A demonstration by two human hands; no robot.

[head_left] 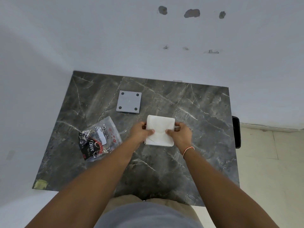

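A white stack of folded tissues (160,127) lies on the dark marble table (189,112), near its middle. My left hand (141,131) grips the stack's left side, thumb on top and fingers curled round the edge. My right hand (180,133) holds the right side the same way, its thumb pressed on the top sheet. A crinkled, clear and black plastic wrapper printed "Dove" (98,139) lies to the left of my left hand.
A grey square plate with four dark dots (129,102) lies behind the stack. White walls close in at the back and left. A dark object (236,131) sits past the table's right edge, above the pale floor. Tape (40,184) marks the near left corner.
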